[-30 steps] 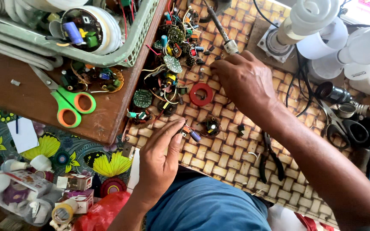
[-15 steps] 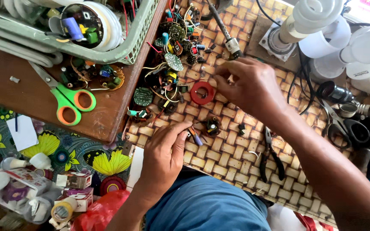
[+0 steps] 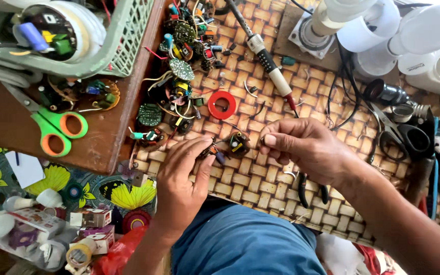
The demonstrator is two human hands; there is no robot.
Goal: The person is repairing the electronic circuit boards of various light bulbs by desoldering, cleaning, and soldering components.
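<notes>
My left hand [image 3: 182,181] rests on the woven mat [image 3: 260,181], its fingertips closed on a small electronic part [image 3: 211,152] with blue and orange bits. My right hand [image 3: 309,150] is just to the right, thumb and forefinger pinched on a tiny dark piece [image 3: 263,138] too small to identify. A small round circuit board [image 3: 239,144] lies on the mat between the two hands, close to both sets of fingertips.
A soldering iron [image 3: 268,63] lies diagonally beyond my hands, beside a red ring [image 3: 222,104] and several loose circuit boards [image 3: 179,69]. Green-orange scissors [image 3: 57,130] sit on a wooden board, under a green basket [image 3: 128,40]. Pliers [image 3: 306,191], black scissors [image 3: 408,137] and white bulbs [image 3: 423,25] are right.
My right hand has pulled back from beside the soldering iron and red ring toward me, and now sits pinched next to my left hand. My left hand has barely moved.
</notes>
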